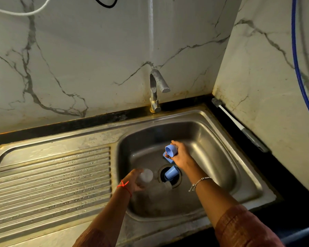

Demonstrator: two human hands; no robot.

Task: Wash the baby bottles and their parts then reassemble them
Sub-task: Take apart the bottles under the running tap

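Both hands are over the steel sink (pixel 194 114).

The right hand (pixel 179 155) pinches a blue bottle cap (pixel 170 151) between thumb and fingertips, open side towards the camera, above the middle of the basin. A second blue part (pixel 167 159) shows just below it, partly hidden by the hand; whether the hand holds it cannot be told.

The left hand (pixel 135 181) has its fingers curled round a clear bottle (pixel 146 175), low in the basin just left of the drain (pixel 177 180). The bottle is blurred.

A third blue part (pixel 171 172) lies tilted in the drain opening. A clear part (pixel 168 185) lies at the near edge of the drain; its form is unclear.

The tap (pixel 156 90) stands behind the basin, with no water seen at its spout.

A bottle brush (pixel 237 123) lies on the black bench (pixel 292 184) to the right, against the marble wall (pixel 96 59), well apart from both hands.

The ribbed drainboard (pixel 52 175) to the left is wet.
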